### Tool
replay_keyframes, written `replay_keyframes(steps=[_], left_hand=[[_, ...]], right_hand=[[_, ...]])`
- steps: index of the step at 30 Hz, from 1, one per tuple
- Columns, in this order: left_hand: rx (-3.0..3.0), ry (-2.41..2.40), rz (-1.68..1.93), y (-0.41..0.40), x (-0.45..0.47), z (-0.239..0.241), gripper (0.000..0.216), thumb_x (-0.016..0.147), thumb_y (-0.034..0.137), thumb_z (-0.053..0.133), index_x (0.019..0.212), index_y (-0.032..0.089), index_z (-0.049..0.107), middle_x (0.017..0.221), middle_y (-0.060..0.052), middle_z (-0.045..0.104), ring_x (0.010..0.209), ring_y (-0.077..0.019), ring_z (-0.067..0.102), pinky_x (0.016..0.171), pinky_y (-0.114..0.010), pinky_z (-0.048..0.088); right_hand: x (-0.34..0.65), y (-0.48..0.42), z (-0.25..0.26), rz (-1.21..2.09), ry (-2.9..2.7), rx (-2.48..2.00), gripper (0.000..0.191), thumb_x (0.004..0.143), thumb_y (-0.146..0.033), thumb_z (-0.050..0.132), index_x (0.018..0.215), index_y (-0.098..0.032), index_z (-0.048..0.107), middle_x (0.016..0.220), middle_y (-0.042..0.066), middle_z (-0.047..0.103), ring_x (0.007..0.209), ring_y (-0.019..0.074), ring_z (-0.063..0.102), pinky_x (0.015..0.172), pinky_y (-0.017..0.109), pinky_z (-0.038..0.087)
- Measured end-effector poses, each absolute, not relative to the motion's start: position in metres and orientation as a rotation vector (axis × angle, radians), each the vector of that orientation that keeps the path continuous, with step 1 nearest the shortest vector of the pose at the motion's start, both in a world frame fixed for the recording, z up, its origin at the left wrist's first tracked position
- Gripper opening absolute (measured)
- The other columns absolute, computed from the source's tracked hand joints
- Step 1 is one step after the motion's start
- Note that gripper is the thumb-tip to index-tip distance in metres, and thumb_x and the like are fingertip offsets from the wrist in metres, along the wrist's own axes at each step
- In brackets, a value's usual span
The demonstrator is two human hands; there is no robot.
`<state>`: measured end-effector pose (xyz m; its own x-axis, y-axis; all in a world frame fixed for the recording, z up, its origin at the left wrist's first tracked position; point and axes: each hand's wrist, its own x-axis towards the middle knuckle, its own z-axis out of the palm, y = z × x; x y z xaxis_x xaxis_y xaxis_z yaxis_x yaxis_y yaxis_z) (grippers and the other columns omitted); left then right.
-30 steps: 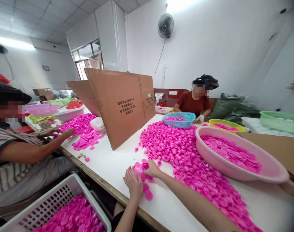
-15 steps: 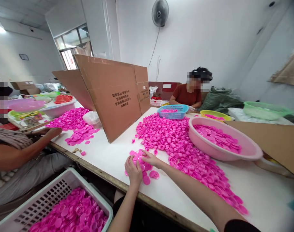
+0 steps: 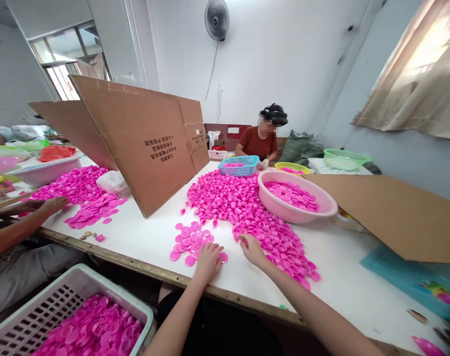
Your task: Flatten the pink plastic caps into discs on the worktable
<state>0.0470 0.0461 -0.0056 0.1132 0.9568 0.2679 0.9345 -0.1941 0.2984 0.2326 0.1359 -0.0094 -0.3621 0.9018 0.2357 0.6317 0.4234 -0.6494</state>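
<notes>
A big heap of pink plastic caps (image 3: 243, 207) covers the middle of the white table (image 3: 343, 267). A small separate cluster of pink caps (image 3: 189, 240) lies near the front edge. My left hand (image 3: 208, 260) rests flat on the table at the right side of that cluster, fingers spread over a cap or two. My right hand (image 3: 252, 248) lies at the near edge of the big heap, fingers stretched toward the caps. Neither hand grips anything that I can see.
A pink basin (image 3: 297, 203) of caps stands right of the heap, a blue basket (image 3: 239, 166) and yellow bowl (image 3: 292, 168) behind. Cardboard sheets (image 3: 143, 143) stand upright at left; another (image 3: 391, 212) lies at right. A white crate (image 3: 72, 316) of caps sits below. Two other people work nearby.
The view has swung to the right. My hands have parted: the right one went from the small cluster to the edge of the big heap, the left one stayed by the cluster.
</notes>
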Motion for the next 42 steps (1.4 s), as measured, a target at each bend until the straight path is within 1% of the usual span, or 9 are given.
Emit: replay_keyframes(steps=[3,5,9,16,21,24,28,32,42], left_hand=[[2.298,2.032,0.59,0.04,0.059,-0.008,0.025,0.078,0.025,0.043,0.1,0.026,0.055,0.106,-0.002,0.052,0.104,-0.0193,0.041,0.096,-0.039,0.023],[2.279,2.071,0.569,0.036,0.061,-0.007,0.023,0.077,0.025,0.045,0.096,0.026,0.058,0.102,-0.002,0.055,0.102,-0.0196,0.042,0.094,-0.038,0.025],[2.23,2.142,0.552,0.032,0.059,-0.006,0.021,0.078,0.027,0.044,0.089,0.025,0.062,0.091,-0.002,0.059,0.098,-0.0196,0.044,0.092,-0.038,0.025],[2.094,2.349,0.594,0.03,0.058,-0.007,0.024,0.081,0.026,0.039,0.087,0.019,0.061,0.09,-0.006,0.06,0.098,-0.0226,0.045,0.094,-0.044,0.021],[2.135,2.274,0.553,0.029,0.059,-0.005,0.024,0.08,0.028,0.04,0.093,0.022,0.06,0.093,-0.004,0.059,0.093,-0.0177,0.049,0.088,-0.035,0.03],[2.191,2.211,0.541,0.029,0.061,-0.004,0.026,0.076,0.029,0.046,0.1,0.028,0.057,0.106,-0.002,0.055,0.103,-0.0189,0.044,0.091,-0.035,0.029],[2.199,2.224,0.512,0.03,0.062,-0.005,0.028,0.074,0.032,0.05,0.1,0.03,0.058,0.12,-0.002,0.046,0.117,-0.0251,0.03,0.097,-0.043,0.02],[2.208,2.21,0.511,0.032,0.06,-0.005,0.024,0.074,0.037,0.05,0.091,0.026,0.063,0.117,-0.003,0.048,0.116,-0.0261,0.029,0.097,-0.045,0.019],[2.292,2.132,0.636,0.034,0.061,-0.006,0.028,0.082,0.034,0.039,0.084,0.022,0.064,0.09,-0.004,0.061,0.105,-0.0216,0.04,0.092,-0.038,0.027]], right_hand=[[0.227,0.135,-0.021,0.457,-2.214,-1.392,0.047,0.078,-0.016,0.036,0.125,-0.015,0.038,0.127,0.011,0.042,0.118,0.0214,0.036,0.092,0.036,0.034],[0.221,0.134,-0.027,0.413,-2.295,-1.415,0.053,0.078,-0.014,0.035,0.131,-0.017,0.029,0.134,0.01,0.033,0.121,0.0206,0.031,0.095,0.035,0.03],[0.217,0.121,-0.036,0.261,-2.34,-1.419,0.051,0.078,-0.014,0.035,0.129,-0.019,0.032,0.134,0.009,0.033,0.119,0.0238,0.033,0.096,0.039,0.025],[0.237,0.093,-0.046,0.224,-2.262,-1.356,0.043,0.081,-0.016,0.031,0.122,-0.018,0.043,0.116,0.009,0.051,0.107,0.0225,0.043,0.091,0.035,0.031],[0.232,0.093,-0.038,0.194,-2.283,-1.336,0.051,0.08,-0.014,0.032,0.129,-0.024,0.031,0.131,0.007,0.037,0.114,0.0235,0.038,0.093,0.038,0.029],[0.219,0.098,-0.029,0.222,-2.372,-1.252,0.056,0.078,-0.014,0.036,0.131,-0.031,0.025,0.138,0.001,0.026,0.113,0.0236,0.039,0.091,0.038,0.029],[0.206,0.102,-0.026,0.328,-2.398,-1.261,0.05,0.077,-0.016,0.041,0.126,-0.026,0.036,0.131,0.004,0.039,0.109,0.0235,0.041,0.09,0.037,0.03],[0.209,0.1,-0.035,0.372,-2.242,-1.303,0.041,0.079,-0.015,0.037,0.119,-0.018,0.045,0.112,0.009,0.054,0.103,0.0213,0.046,0.089,0.034,0.032],[0.218,0.099,-0.043,0.447,-1.999,-1.191,0.031,0.083,-0.022,0.032,0.107,-0.016,0.05,0.102,0.01,0.055,0.097,0.0202,0.049,0.086,0.033,0.038]])
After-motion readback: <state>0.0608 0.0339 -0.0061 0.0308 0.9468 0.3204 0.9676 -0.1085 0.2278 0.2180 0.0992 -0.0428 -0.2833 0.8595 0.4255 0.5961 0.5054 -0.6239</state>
